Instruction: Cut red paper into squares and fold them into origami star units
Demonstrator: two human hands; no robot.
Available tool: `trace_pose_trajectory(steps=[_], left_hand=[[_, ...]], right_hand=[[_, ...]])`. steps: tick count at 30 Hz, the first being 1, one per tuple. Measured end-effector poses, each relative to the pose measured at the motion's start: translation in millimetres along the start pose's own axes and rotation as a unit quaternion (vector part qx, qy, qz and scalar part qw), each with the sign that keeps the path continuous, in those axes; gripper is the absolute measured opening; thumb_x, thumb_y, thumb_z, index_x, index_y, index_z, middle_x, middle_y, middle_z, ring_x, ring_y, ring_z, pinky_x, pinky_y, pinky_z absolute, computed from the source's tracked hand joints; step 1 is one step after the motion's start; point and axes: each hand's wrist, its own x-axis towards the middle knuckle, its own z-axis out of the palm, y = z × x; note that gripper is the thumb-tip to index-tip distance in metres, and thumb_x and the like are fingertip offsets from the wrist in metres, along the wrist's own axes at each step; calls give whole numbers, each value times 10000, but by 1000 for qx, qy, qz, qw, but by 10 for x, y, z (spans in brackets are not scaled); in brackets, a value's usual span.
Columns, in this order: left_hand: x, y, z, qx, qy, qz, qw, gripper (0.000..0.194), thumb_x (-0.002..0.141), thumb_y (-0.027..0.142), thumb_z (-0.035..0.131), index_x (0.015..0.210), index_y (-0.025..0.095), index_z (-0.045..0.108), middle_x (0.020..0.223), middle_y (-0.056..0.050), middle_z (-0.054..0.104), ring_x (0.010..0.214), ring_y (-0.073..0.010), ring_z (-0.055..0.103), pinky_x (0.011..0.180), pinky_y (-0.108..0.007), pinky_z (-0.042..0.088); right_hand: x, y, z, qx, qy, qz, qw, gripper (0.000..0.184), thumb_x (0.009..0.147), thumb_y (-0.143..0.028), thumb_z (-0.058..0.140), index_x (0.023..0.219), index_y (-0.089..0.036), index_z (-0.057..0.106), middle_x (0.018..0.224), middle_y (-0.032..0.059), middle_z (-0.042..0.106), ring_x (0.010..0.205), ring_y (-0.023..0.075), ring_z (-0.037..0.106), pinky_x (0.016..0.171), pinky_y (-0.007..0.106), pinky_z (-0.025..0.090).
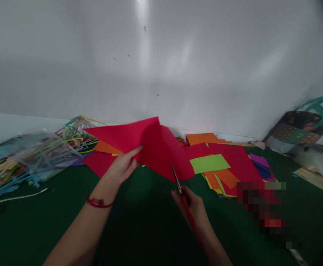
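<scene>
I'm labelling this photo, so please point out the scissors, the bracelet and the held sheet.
Scissors (186, 207): head view, on the red handle.
Bracelet (99, 203): head view, on its red strands.
Held sheet (157, 147): head view, near the middle of its red surface.

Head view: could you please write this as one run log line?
left hand: holding large red paper sheet | right hand: holding red-handled metal scissors, blades overlapping sheet | nearby: lime-green paper rectangle
</scene>
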Motion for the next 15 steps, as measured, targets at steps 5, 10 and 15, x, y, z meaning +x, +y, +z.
trace_pose_trajectory(steps=[5, 10, 15], left_hand=[[179, -252, -242, 115, 11, -123, 986, 286, 655, 208, 687, 924, 159, 605, 881, -107, 697, 750, -214, 667, 545, -277, 554], [117, -216, -234, 178, -70, -98, 977, 326, 620, 261, 719, 908, 146, 617, 871, -110, 699, 654, -215, 669, 550, -308, 553], [45, -52, -142, 207, -11, -65, 976, 161, 633, 281, 710, 685, 154, 625, 554, -41, 663, 511, -168, 629, 543, -250, 529]], right_hand=[[57, 100, 7, -31, -43, 52, 997, 392, 738, -533, 554, 878, -175, 627, 732, 37, 624, 649, 173, 573, 554, 260, 419], [74, 129, -5, -38, -53, 69, 995, 404, 742, -555, 536, 834, -173, 628, 720, 35, 602, 632, 160, 550, 532, 248, 387], [18, 81, 30, 2, -21, 54, 998, 392, 748, -564, 527, 758, -179, 604, 609, -10, 513, 535, 110, 452, 466, 217, 312]])
